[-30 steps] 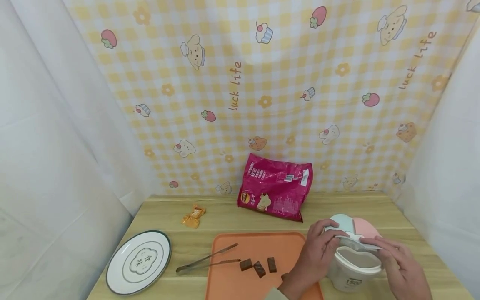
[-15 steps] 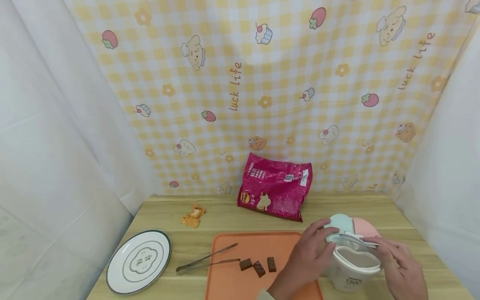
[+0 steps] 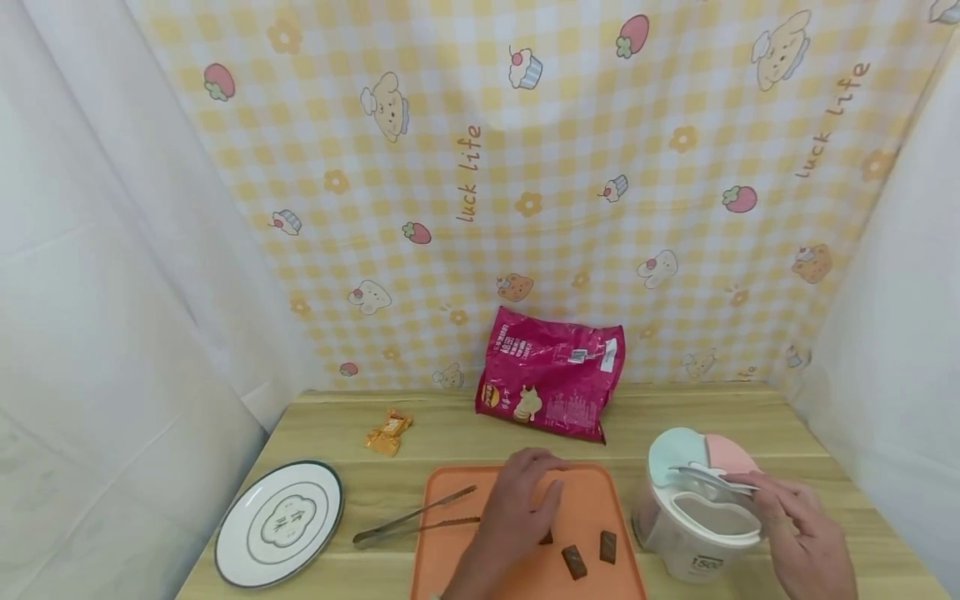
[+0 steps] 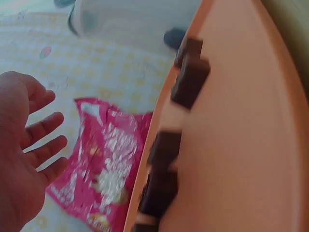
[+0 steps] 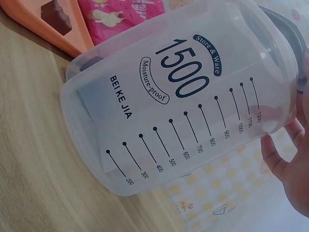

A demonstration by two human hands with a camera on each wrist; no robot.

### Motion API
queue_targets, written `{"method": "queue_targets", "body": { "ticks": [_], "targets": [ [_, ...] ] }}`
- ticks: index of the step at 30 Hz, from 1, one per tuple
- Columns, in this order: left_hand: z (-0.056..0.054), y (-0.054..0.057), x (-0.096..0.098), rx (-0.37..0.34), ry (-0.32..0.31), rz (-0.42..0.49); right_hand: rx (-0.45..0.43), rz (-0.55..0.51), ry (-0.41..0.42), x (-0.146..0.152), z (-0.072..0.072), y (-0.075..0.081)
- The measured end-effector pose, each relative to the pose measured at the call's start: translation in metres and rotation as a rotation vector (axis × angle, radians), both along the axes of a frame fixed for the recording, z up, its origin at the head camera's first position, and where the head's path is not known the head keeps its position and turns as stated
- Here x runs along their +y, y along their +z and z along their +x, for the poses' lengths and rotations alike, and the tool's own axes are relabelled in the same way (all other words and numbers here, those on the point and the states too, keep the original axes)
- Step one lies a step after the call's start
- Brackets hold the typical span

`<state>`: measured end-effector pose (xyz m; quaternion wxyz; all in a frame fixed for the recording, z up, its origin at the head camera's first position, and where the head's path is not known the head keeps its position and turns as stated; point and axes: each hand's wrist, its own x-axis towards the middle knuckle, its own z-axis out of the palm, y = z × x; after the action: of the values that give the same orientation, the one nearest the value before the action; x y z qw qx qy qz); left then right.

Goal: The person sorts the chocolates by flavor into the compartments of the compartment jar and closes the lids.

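My left hand [image 3: 517,508] hovers over the orange tray [image 3: 442,567], fingers spread loosely and holding nothing. Dark brown chocolates [image 3: 573,562] lie on the tray beside it; the hand and forearm cover part of the tray. In the left wrist view, several chocolates [image 4: 190,82] show against the tray. On the right, my right hand [image 3: 806,533] pinches the raised lid flap [image 3: 708,477] of a clear storage container [image 3: 693,554] marked 1500. The compartment under the flap stands uncovered. Mint [image 3: 675,450] and pink [image 3: 727,454] lid sections lie behind it.
Metal tongs [image 3: 397,527] lie across the tray's left rim. A white plate [image 3: 247,550] with a dark edge is at the far left. Orange-wrapped sweets [image 3: 387,432] lie behind the tongs. A magenta snack bag [image 3: 551,375] leans on the checked cloth at the back.
My left hand has let go of the container and moved left over the tray, uncovering chocolates on the tray's right side. My right hand stays at the lid flap.
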<state>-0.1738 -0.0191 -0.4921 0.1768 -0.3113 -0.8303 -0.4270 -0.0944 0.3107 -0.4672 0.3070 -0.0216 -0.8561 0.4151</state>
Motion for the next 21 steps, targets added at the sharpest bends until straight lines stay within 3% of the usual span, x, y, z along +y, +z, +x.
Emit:
{"method": "queue_targets", "body": {
  "ticks": [8, 11, 17, 21],
  "targets": [
    [0.012, -0.003, -0.071, -0.051, 0.169, -0.134, -0.052, 0.014, -0.012, -0.001, 0.001, 0.002],
    [0.016, -0.01, -0.099, -0.015, 0.219, -0.154, -0.073, 0.015, -0.002, -0.001, 0.001, 0.002],
    [0.022, -0.023, -0.147, 0.125, 0.283, -0.225, -0.091, 0.019, 0.02, 0.0, 0.002, 0.002],
    [0.03, -0.028, -0.167, 0.077, 0.329, -0.289, -0.078, 0.02, 0.027, 0.0, 0.002, 0.002]
  ]
}}
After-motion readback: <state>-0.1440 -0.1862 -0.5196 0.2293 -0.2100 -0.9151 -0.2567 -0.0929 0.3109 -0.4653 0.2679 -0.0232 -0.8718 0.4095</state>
